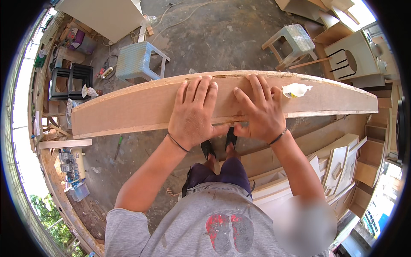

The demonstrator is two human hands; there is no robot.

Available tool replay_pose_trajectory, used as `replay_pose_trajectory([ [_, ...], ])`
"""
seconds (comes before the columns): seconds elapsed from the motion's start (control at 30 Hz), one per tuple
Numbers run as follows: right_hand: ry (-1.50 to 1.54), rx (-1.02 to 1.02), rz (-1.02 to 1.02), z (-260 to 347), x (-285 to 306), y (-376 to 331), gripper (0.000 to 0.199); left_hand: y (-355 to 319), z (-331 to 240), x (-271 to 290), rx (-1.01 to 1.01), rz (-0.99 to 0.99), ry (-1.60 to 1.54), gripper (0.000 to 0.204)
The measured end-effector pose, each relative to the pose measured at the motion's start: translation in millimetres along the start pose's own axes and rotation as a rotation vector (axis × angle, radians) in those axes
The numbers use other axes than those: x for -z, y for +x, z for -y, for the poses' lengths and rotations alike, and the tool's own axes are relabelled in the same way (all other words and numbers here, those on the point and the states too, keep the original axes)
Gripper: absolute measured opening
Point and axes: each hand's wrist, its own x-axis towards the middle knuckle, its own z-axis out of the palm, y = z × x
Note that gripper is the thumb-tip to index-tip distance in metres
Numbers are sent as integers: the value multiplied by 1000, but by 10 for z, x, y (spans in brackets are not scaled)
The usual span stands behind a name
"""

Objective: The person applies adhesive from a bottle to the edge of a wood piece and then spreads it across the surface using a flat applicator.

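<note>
A long wooden panel [141, 107] lies crosswise in front of me, with pale wood strips along its edges and a smooth brownish face. My left hand [192, 109] lies flat on this face left of the middle, fingers stretched to the far edge, thumb out past the near edge. To its right, my right hand [262, 107] rests on the same face. Its fingers are spread, their tips at the far edge, and its thumb reaches the near edge. A crumpled white wrapper [297, 90] sits on the panel beside the right hand. What bears the panel's weight is mostly hidden.
Two woven-top plastic stools, one at left [136, 61] and one at right [295, 39], stand beyond the panel. Wooden cabinet parts [338, 169] lie at lower right. A power strip [107, 73] and cables are on the floor. Black frames [72, 81] stand at left.
</note>
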Motion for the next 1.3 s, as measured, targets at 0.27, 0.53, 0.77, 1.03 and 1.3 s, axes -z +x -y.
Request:
replay_pose_trajectory([
  [0.27, -6, -4, 43, -13, -21, -9, 81, 8, -5, 2, 2, 10, -2, 99],
  [0.53, -20, 1, 14, -4, -7, 12, 80, 5, 15, -9, -2, -5, -3, 100],
  [0.77, -14, -1, 10, -5, -13, 2, 81, 8, 3, 1, 9, -1, -18, 99],
  [1.03, 2, 1, 15, 17, 10, 11, 80, -7, -4, 15, 16, 1, -25, 98],
  [1.3, -5, -5, 7, 3, -16, 1, 80, -5, 6, -4, -7, -24, -10, 99],
])
